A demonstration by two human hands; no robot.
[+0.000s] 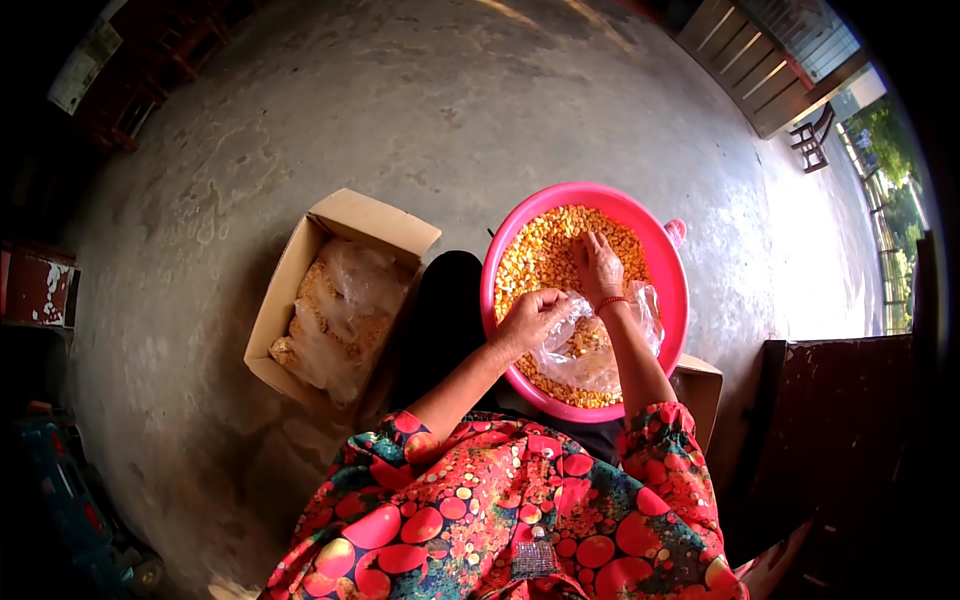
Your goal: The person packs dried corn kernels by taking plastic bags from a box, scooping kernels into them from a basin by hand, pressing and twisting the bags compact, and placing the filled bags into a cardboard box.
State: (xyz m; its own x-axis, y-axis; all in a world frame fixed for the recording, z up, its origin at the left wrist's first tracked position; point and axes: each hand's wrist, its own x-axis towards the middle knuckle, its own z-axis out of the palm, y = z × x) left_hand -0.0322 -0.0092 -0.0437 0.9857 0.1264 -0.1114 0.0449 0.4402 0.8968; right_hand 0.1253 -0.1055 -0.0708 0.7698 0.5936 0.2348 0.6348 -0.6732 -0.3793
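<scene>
A pink plastic basin point(676, 300) full of yellow corn kernels point(535, 245) sits at my lap. In it, over the kernels on the near side, lies a clear plastic bag point(585, 368) with some kernels in or under it. My left hand point(533, 320) is closed in a pinch on the bag's edge at the basin's left side. Farther in, my right hand point(600, 270), with a red bracelet at the wrist, reaches over the bag. Its fingers are bent down onto the kernels and closed around some; the fingertips are partly hidden.
Left of my legs stands an open cardboard box point(280, 300) holding clear plastic and yellow-brown bits. Another cardboard box point(700, 395) shows partly behind the basin's right side. A dark red wooden piece point(840, 430) stands at right. A chair point(812, 140) is near the bright doorway.
</scene>
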